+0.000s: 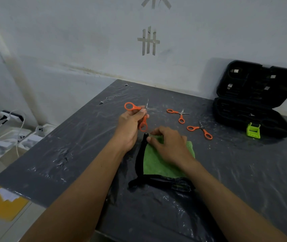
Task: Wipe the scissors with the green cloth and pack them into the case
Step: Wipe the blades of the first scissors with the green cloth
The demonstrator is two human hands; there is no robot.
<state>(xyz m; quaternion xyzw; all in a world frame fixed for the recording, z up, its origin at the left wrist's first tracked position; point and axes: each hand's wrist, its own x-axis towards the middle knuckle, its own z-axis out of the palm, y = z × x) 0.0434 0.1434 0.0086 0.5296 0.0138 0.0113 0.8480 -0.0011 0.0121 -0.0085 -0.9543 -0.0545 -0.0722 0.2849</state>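
The left hand's point(128, 128) fingers point(140, 115) are curled round one pair of orange-handled scissors point(136, 108), gripping it near the pivot. One finger ring sticks out to the left, the other hangs below the fingertips, and the blades are spread apart, pointing away from the person. Just beside it, the right hand point(169, 147) lies on the green cloth point(156, 163). Its fingers point(152, 139) are bent and, with the thumb, pinch the cloth's far left corner by the black edging point(140, 159).

There are three pairs of scissors in all. The second pair point(180, 113) lies flat on the worktop point(69, 145) beyond the right hand, blades slightly parted. The third pair point(200, 128) lies nearer, to the right of the fingers. Both are apart from the cloth and from each other.

There is one cloth, spread flat in front of the person. One black case point(261, 91) stands open at the worktop's far right, well apart from both hands, its lid tilted back toward the wall. One small lime-green object point(253, 131) stands at the case's front edge.
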